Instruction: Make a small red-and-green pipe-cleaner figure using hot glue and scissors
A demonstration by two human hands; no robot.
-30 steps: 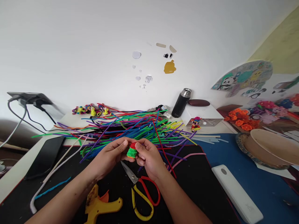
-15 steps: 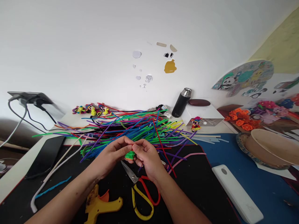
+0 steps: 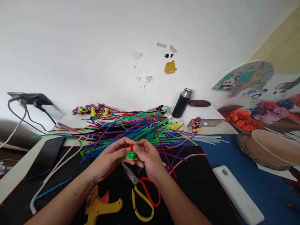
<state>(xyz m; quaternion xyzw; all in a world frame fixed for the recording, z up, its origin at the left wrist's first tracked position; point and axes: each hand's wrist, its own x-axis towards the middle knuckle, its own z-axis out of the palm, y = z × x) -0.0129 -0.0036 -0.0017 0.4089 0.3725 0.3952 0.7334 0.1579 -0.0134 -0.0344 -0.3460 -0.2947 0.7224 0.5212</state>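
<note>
Pinching fuzzy green coil [image 3: 130, 155], left hand [image 3: 112, 157], right hand [image 3: 146, 157]

We see a worktop [image 3: 206, 184] covered by a black mat and a blue one. On it lie a heap of coloured pipe cleaners [image 3: 138, 129] mid-frame, scissors [image 3: 142, 193] and a yellow glue gun [image 3: 100, 204] at the bottom, a phone [image 3: 47, 156] at left, a flask [image 3: 181, 103] behind.

Bright, even daylight; edges warped

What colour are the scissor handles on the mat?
One red, one yellow, on the scissors, seen from the head camera.
</note>
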